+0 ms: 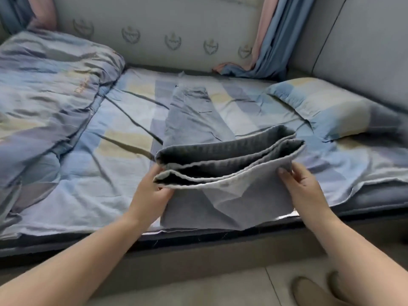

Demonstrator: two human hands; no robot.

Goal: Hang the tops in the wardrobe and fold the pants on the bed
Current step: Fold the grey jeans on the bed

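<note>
Grey pants (198,120) lie lengthwise mid-bed, waist end toward 12 o'clock, leg ends lifted off the sheet (92,186) near the 6 o'clock edge. Left hand (152,191) pinches the hem stack at its 9 o'clock corner, right hand (302,184) grips the 3 o'clock corner, both leg openings gaping. Duvet (48,89) bunched at 10 o'clock, pillow (326,107) at 2 o'clock, curtain (276,45) at 1 o'clock.
</note>
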